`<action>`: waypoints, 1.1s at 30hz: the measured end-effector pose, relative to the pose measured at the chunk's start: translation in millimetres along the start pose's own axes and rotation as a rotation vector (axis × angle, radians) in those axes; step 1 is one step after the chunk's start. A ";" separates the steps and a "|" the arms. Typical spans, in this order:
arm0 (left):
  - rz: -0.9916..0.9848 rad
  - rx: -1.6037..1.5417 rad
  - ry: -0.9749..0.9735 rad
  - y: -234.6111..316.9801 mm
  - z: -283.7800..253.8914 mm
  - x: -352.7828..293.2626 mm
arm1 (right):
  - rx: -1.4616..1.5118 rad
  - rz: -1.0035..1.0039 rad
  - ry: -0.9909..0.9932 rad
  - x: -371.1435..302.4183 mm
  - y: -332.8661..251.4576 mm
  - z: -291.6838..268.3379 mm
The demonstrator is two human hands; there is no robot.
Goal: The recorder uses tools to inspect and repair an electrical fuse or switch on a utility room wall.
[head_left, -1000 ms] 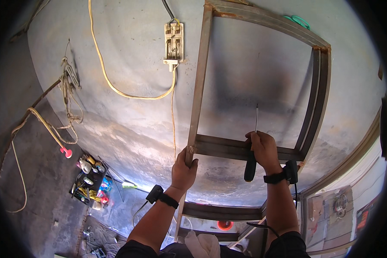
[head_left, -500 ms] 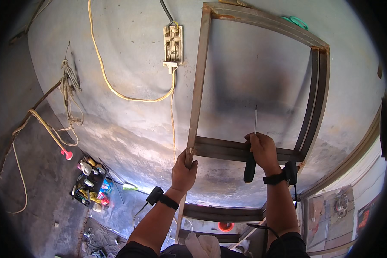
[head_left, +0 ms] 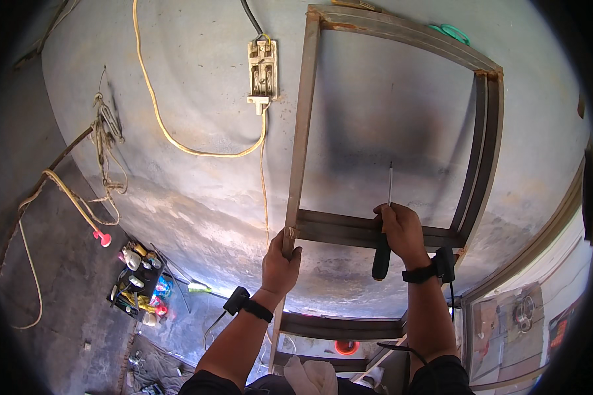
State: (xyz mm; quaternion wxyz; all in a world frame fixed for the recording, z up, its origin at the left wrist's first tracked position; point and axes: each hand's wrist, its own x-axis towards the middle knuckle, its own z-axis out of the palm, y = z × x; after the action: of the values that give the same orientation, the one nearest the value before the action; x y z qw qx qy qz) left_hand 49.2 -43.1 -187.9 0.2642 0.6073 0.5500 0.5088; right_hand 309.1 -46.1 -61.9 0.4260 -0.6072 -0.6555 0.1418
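Old fuse box [head_left: 263, 69] on the wall [head_left: 197, 52] left of the frame [head_left: 304, 125], yellowish cable [head_left: 153, 92] looping off it. Left hand [head_left: 281, 266]'s wrapped round the frame's left side. Right hand [head_left: 404, 232]'s closed on a screwdriver [head_left: 381, 257], shaft poking up above the grip, handle hanging below, crossbar [head_left: 339, 229] right behind.

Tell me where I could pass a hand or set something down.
Inside the metal frame, above the screwdriver, seems free; so does floor between the black table and left forearm. Crowded: that cluttered table and the lower bar behind the right hand.
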 end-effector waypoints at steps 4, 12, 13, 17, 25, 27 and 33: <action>-0.024 0.010 -0.012 0.6 -0.1 -0.1 | 0.006 -0.018 0.007 -0.5 0.0 -0.4; 0.000 0.021 0.000 -1.7 0.4 -0.2 | 0.013 0.023 -0.005 -0.7 -3.5 -0.3; 0.000 0.023 0.002 -2.4 0.2 -0.1 | 0.015 0.022 -0.006 -0.5 -3.0 0.3; -0.016 0.016 -0.011 0.1 0.2 -0.1 | -0.006 -0.005 0.012 -0.1 0.2 -0.1; -0.022 0.038 0.000 1.0 0.1 -0.9 | 0.021 0.004 0.013 -0.5 0.2 0.7; -0.031 0.034 -0.011 -1.0 -0.2 0.2 | 0.010 -0.011 0.020 -0.1 0.7 0.6; -0.027 0.038 -0.009 -1.1 0.1 0.2 | 0.012 -0.005 0.021 -0.9 -3.1 0.4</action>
State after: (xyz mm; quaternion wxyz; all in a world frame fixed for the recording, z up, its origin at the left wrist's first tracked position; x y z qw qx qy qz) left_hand 48.8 -42.6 -188.9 0.2620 0.6070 0.5666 0.4918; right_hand 306.7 -47.4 -60.3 0.4370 -0.6044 -0.6517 0.1380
